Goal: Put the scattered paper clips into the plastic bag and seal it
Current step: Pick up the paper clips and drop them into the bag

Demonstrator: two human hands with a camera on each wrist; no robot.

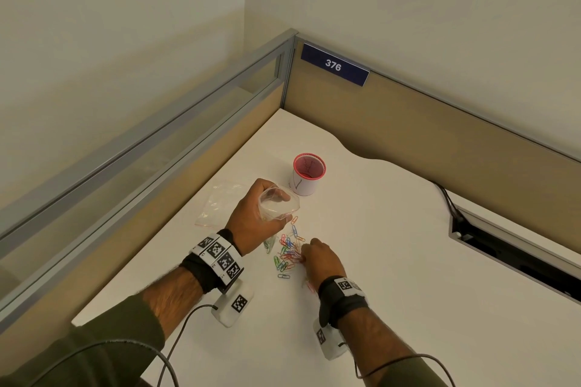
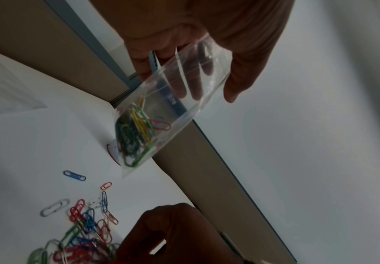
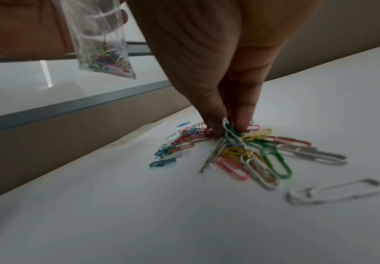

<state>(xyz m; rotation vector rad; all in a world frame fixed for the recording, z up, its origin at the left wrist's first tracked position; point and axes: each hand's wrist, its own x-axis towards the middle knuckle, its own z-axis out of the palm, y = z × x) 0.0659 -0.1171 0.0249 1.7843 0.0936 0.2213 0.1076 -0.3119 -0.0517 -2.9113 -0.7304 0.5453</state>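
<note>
White desk [image 1: 377, 261]; left hand [image 1: 251, 223] grips bag [image 2: 173, 107]; right hand [image 1: 320, 261] pinches clips [image 3: 232, 135]

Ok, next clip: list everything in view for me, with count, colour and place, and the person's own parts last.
plastic bag: one, clear, held up above the desk, mouth open, a bunch of mixed-colour clips at its bottom
loose paper clips: many, too tangled to count; red, blue, green, yellow, white; piled on the desk between the hands
second bag: one, clear with a red edge, flat on the desk left of the held bag
cup: one, white with red rim, behind the pile
desk: one, white, in a tan-partitioned corner
number plate: one, blue, reads 376, on the partition
left hand: grips the plastic bag
right hand: fingertips pinch clips in the pile
wrist cameras: two, white, strapped under the wrists
</note>
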